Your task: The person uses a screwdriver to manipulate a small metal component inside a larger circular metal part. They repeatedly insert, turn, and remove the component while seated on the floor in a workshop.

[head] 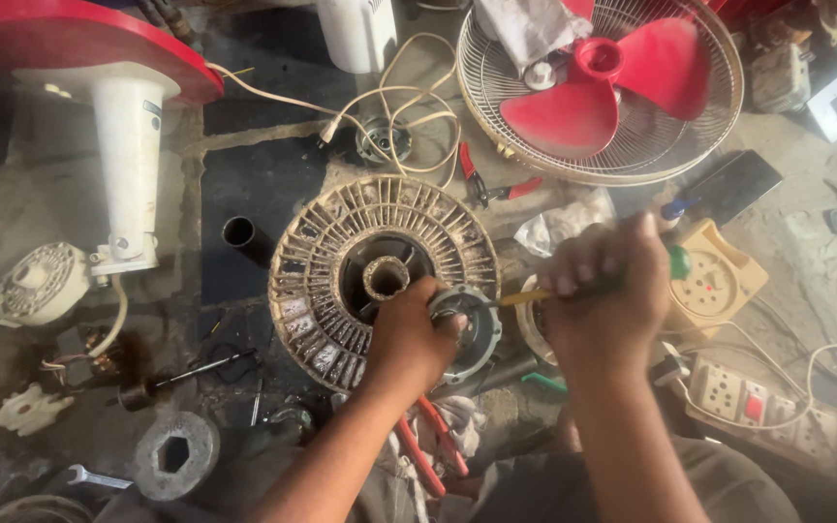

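Observation:
My left hand (411,339) grips a small round metal motor part (472,329), holding it against the edge of a large round slotted motor housing (326,281) lying flat on the floor. My right hand (604,295) is closed on a screwdriver (525,297) with a yellow shaft end and a green handle tip. The screwdriver's tip points left into the small metal part. Both forearms reach in from the bottom of the view.
A wire fan guard (506,87) with a red blade (622,82) lies at the back right. Red-handled pliers (486,184), a white fan stand (128,155), a power strip (767,407), a beige box (719,281), a spanner (99,477) and loose parts crowd the floor.

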